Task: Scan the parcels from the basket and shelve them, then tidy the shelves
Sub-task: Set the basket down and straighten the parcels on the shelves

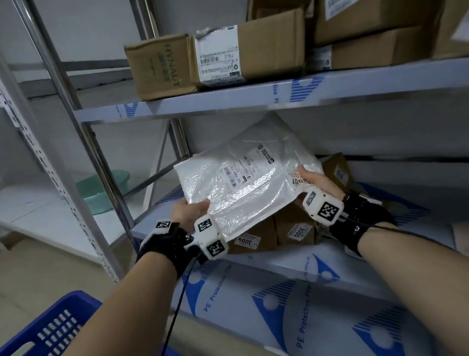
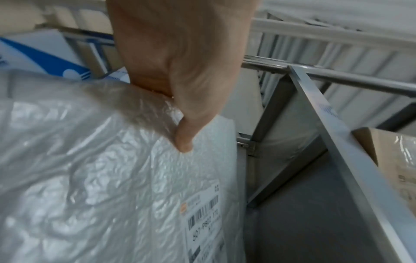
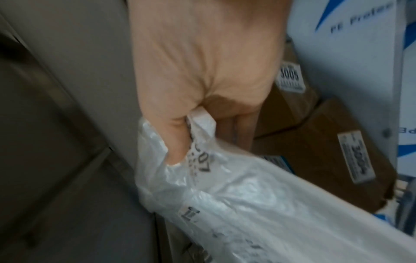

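Head view: both hands hold a white bubble mailer (image 1: 244, 177) over the lower shelf (image 1: 306, 290), tilted, above brown boxes tagged 3004 (image 1: 253, 239) and 3005 (image 1: 296, 230). Left hand (image 1: 189, 212) pinches the near-left corner, right hand (image 1: 312, 181) pinches the right edge. Blue basket (image 1: 41, 342) near left. Cardboard boxes (image 1: 218, 58) on the upper shelf.

Left wrist: thumb (image 2: 184, 140) pressed on top of the mailer, fingers underneath, label near the right edge.

Right wrist: blurred; thumb (image 3: 178, 151) clamps the crumpled edge by a numbered sticker.
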Motion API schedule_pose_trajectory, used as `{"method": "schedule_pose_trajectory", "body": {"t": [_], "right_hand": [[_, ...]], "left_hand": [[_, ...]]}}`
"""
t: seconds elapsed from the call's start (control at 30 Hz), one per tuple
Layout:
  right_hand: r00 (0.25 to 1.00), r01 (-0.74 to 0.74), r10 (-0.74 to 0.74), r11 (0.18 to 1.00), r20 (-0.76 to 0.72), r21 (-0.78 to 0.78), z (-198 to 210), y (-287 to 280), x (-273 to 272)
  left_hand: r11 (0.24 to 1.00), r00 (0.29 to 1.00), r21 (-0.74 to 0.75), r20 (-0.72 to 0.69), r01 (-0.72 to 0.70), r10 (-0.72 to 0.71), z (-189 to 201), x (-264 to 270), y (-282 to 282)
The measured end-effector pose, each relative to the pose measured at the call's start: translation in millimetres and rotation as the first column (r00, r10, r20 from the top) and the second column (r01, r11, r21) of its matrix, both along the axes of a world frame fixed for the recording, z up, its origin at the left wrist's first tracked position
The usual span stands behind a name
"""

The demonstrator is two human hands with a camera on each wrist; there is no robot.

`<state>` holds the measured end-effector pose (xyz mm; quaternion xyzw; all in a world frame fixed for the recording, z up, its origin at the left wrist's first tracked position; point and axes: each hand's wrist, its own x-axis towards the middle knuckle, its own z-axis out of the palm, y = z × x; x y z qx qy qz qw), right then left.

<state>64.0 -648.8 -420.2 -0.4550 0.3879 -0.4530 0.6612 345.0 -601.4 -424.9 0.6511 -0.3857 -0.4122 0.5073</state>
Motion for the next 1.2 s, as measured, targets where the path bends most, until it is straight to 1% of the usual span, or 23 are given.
{"method": "schedule_pose_trajectory", "body": {"t": [0.07, 0.1, 0.13, 0.2, 0.27, 0.3, 0.33, 0.43, 0.5, 0.53, 0.57, 0.67, 0.73, 0.77, 0.83, 0.87, 0.93, 0.97, 1.0, 1.03, 1.13, 1.17, 1.2], "right_hand": [[0.994, -0.012, 0.01, 1.0, 0.106, 0.018, -3, 4, -20], [0.99, 0.008, -0.011, 1.0, 0.141, 0.024, -6, 5, -27], [0.986, 0.049, -0.056, 0.998, 0.154, 0.048, -7, 7, -32], [0.986, 0.116, -0.125, 0.99, 0.112, 0.084, -15, 4, -44], [0.987, 0.146, -0.15, 0.987, 0.051, 0.066, -26, -2, -57], [0.993, 0.114, -0.116, 0.992, 0.022, 0.06, -30, -7, -64], [0.997, 0.079, -0.078, 0.995, -0.017, 0.059, -29, -4, -66], [0.989, 0.057, -0.043, 0.994, -0.144, 0.089, -17, 10, -67], [0.966, -0.002, 0.024, 0.996, -0.258, 0.086, -11, 20, -62], [0.934, -0.021, 0.04, 0.998, -0.354, 0.057, -13, 19, -62], [0.921, -0.002, 0.016, 0.999, -0.39, 0.036, -15, 21, -60], [0.962, 0.06, -0.044, 0.997, -0.268, 0.052, -24, 18, -54], [0.962, 0.164, -0.151, 0.986, -0.227, 0.04, -33, 14, -50], [0.96, 0.201, -0.192, 0.979, -0.204, 0.02, -35, 15, -48], [0.96, 0.253, -0.251, 0.967, -0.126, 0.0, -37, 12, -50], [0.963, 0.253, -0.251, 0.967, -0.1, 0.014, -32, 18, -50], [0.968, 0.244, -0.239, 0.968, -0.08, 0.058, -24, 23, -53], [0.983, 0.176, -0.17, 0.978, -0.063, 0.109, -22, 25, -55], [0.992, 0.123, -0.118, 0.98, -0.041, 0.157, -19, 28, -56], [0.996, 0.076, -0.068, 0.979, -0.051, 0.189, -19, 30, -58], [0.987, 0.003, 0.028, 0.981, -0.156, 0.196, -25, 36, -67], [0.984, -0.01, 0.045, 0.98, -0.175, 0.198, -26, 38, -70], [0.985, 0.017, 0.016, 0.981, -0.17, 0.191, -26, 40, -74]], "left_hand": [[0.998, 0.999, -0.049, -0.018, -0.046, 0.046, 4, -11, 3], [0.996, 0.998, -0.071, -0.018, -0.06, 0.059, 5, -15, 5], [0.994, 0.998, -0.091, -0.022, -0.059, 0.057, 7, -20, 6], [0.993, 0.998, -0.105, 0.001, -0.062, 0.062, 9, -27, 9], [0.991, 0.997, -0.111, 0.023, -0.076, 0.079, 8, -31, 8], [0.991, 0.997, -0.114, 0.018, -0.069, 0.071, 9, -32, 9], [0.991, 0.998, -0.123, 0.017, -0.058, 0.061, 10, -34, 10], [0.986, 0.999, -0.166, 0.028, -0.029, 0.034, 13, -34, 13], [0.982, 0.999, -0.186, 0.04, 0.001, 0.006, 16, -31, 13], [0.981, 0.998, -0.191, 0.054, 0.025, -0.014, 18, -30, 11], [0.98, 0.996, -0.191, 0.083, 0.049, -0.034, 21, -32, 11], [0.979, 0.978, -0.189, 0.205, 0.076, -0.036, 29, -38, 4], [0.977, 0.966, -0.206, 0.26, 0.054, 0.001, 33, -39, -5], [0.981, 0.952, -0.189, 0.306, 0.037, 0.023, 35, -40, -8], [0.999, 0.928, -0.047, 0.372, -0.008, 0.025, 28, -33, -18], [1.0, 0.938, 0.016, 0.346, 0.017, -0.021, 24, -34, -18], [0.981, 0.967, 0.08, 0.175, 0.174, -0.186, 20, -54, -8], [0.957, 0.954, 0.105, 0.097, 0.272, -0.282, 25, -71, 4], [0.923, 0.926, 0.12, 0.053, 0.365, -0.374, 30, -89, 17], [0.9, 0.905, 0.132, 0.037, 0.416, -0.424, 32, -101, 20], [0.916, 0.921, 0.108, -0.011, 0.387, -0.389, 35, -125, 24], [0.927, 0.932, 0.099, -0.011, 0.362, -0.363, 35, -128, 22], [0.935, 0.938, 0.088, -0.002, 0.345, -0.346, 34, -128, 18]]}}
